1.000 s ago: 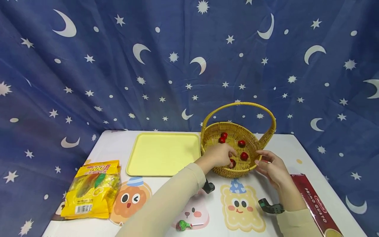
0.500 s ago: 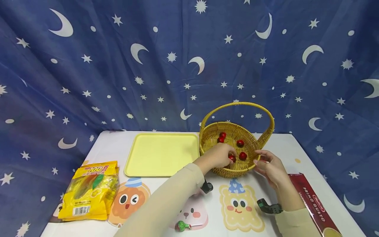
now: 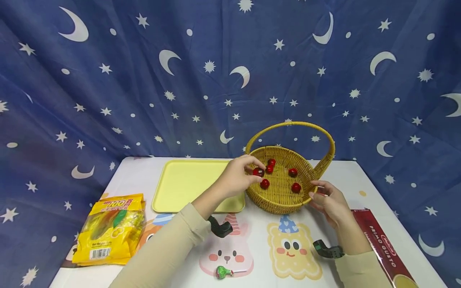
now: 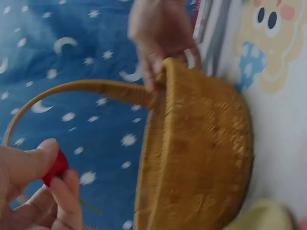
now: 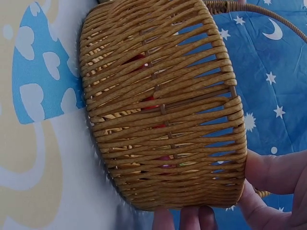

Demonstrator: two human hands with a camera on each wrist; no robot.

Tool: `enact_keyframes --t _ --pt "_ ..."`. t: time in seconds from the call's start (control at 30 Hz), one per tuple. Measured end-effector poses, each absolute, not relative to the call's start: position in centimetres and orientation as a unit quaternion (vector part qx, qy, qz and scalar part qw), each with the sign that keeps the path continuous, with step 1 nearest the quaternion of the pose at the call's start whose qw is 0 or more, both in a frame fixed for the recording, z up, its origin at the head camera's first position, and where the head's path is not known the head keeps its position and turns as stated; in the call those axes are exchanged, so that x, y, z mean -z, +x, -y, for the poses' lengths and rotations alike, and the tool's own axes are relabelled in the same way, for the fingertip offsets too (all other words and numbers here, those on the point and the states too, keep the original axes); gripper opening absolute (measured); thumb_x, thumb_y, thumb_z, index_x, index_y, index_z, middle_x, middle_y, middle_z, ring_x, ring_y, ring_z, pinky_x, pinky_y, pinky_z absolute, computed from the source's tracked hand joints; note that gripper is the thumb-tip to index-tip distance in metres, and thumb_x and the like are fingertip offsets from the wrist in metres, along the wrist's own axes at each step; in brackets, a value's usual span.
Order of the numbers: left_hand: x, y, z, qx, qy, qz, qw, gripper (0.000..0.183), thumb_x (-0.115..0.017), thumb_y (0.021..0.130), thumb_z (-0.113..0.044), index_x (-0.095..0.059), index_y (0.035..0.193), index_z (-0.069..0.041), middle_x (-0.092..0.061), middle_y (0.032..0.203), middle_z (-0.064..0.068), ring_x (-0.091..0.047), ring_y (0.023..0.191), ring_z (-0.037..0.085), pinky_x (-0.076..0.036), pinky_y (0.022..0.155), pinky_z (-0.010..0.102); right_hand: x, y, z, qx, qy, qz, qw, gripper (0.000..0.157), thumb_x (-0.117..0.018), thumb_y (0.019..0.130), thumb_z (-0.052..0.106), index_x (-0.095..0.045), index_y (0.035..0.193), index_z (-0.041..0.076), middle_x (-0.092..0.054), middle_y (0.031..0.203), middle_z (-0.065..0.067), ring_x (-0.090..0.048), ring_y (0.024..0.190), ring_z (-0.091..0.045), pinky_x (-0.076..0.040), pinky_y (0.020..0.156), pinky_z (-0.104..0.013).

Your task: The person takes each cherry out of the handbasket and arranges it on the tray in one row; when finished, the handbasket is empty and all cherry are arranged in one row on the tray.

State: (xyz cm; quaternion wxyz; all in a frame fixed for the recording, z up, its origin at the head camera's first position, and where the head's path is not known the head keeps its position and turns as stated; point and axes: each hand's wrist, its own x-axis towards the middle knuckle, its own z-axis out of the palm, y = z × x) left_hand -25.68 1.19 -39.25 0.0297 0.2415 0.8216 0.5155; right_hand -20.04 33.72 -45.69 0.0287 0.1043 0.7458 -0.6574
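My left hand (image 3: 235,176) pinches a red cherry (image 3: 258,172) between thumb and fingers at the left rim of a wicker basket (image 3: 275,206). In the left wrist view, a thin green stem trails from the held cherry (image 4: 58,167). Several more cherries, such as this cherry (image 3: 296,187), lie loose on the basket floor. With thumb and fingers, my right hand (image 3: 333,202) grips the basket's right rim. In the right wrist view, the thumb (image 5: 271,172) lies at the rim, while red shows through the weave.
Left of the basket lies a pale yellow tray (image 3: 194,184). A yellow candy bag (image 3: 108,232) sits at the table's left, and a red Primo Gusto box (image 3: 385,248) at its right. A green-wrapped lollipop (image 3: 224,272) lies near the front. The basket's tall handle (image 3: 288,124) arches above it.
My left hand has lifted a cherry from the front of the basket and moved left with it to the rim, uncovering another cherry. The right hand keeps its grip on the basket.
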Motion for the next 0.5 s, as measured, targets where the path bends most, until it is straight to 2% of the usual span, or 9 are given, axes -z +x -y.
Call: enact_keyframes --t 0.1,0.17,0.23,0.37,0.5 --pt "39.0 -25.9 1.5 -0.548 0.219 -0.807 0.012 0.027 -0.079 0.095 -0.003 -0.079 0.118 -0.019 -0.073 0.113 0.003 -0.066 0.082 0.024 -0.051 0.064 0.029 45.6 -20.1 -33.7 0.656 0.103 -0.747 0.028 0.036 -0.066 0.102 0.0 -0.06 0.136 0.012 -0.055 0.123 -0.007 -0.069 0.102 -0.005 -0.064 0.09 -0.028" --pt "39.3 -26.3 3.0 -0.57 0.194 -0.798 0.004 0.028 -0.078 0.096 -0.001 -0.08 0.118 -0.017 -0.073 0.115 0.006 -0.069 0.076 0.024 -0.051 0.06 0.026 45.7 -20.1 -33.7 0.655 0.105 -0.748 0.028 0.037 -0.066 0.102 0.001 -0.059 0.137 0.012 -0.055 0.124 -0.007 -0.069 0.103 -0.005 -0.064 0.089 -0.027" --pt "39.8 -26.6 4.1 -0.588 0.162 -0.792 0.008 0.031 -0.077 0.094 0.002 -0.081 0.12 -0.015 -0.071 0.123 0.01 -0.073 0.075 0.024 -0.055 0.061 0.026 45.7 -20.0 -33.6 0.654 0.107 -0.749 0.027 0.038 -0.066 0.102 0.001 -0.059 0.138 0.011 -0.054 0.125 -0.008 -0.068 0.104 -0.005 -0.063 0.088 -0.025" --pt "41.5 -27.3 5.2 -0.612 0.103 -0.781 0.064 0.042 -0.072 0.092 0.012 -0.077 0.127 -0.01 -0.066 0.138 0.016 -0.08 0.082 0.02 -0.064 0.069 0.028 45.7 -20.0 -33.5 0.649 0.107 -0.753 0.021 0.04 -0.064 0.103 0.001 -0.056 0.142 0.007 -0.052 0.129 -0.012 -0.068 0.106 -0.006 -0.063 0.088 -0.023" --pt "43.8 -27.8 5.2 -0.578 0.088 -0.806 0.09 0.042 -0.076 0.092 0.008 -0.075 0.13 -0.008 -0.07 0.127 0.018 -0.08 0.078 0.022 -0.065 0.064 0.034 45.6 -20.1 -33.2 0.643 0.107 -0.758 0.019 0.044 -0.063 0.104 0.001 -0.051 0.147 0.002 -0.05 0.134 -0.016 -0.067 0.107 -0.006 -0.062 0.089 -0.023"
